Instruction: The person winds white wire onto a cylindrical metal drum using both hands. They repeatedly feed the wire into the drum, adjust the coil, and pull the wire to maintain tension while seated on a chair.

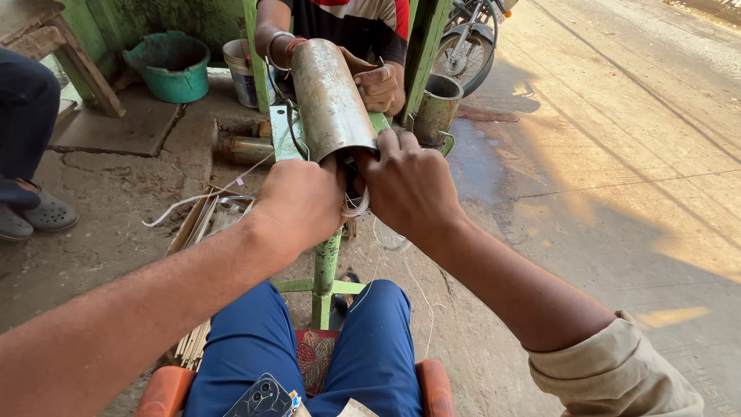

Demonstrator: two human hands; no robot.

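Metal cylinder [330,99] lies on green metal stand [326,266], long axis running away from wearer toward co-worker's hand [378,85] at far end. Left hand [302,202] and right hand [409,189] both at near open end, equally close. Fingers curled, pinching white cord [356,205] just below rim; right fingertips touch rim edge.

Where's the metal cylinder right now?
In the head view, the metal cylinder lies at top centre on the green stand, its near end between the left hand and right hand.
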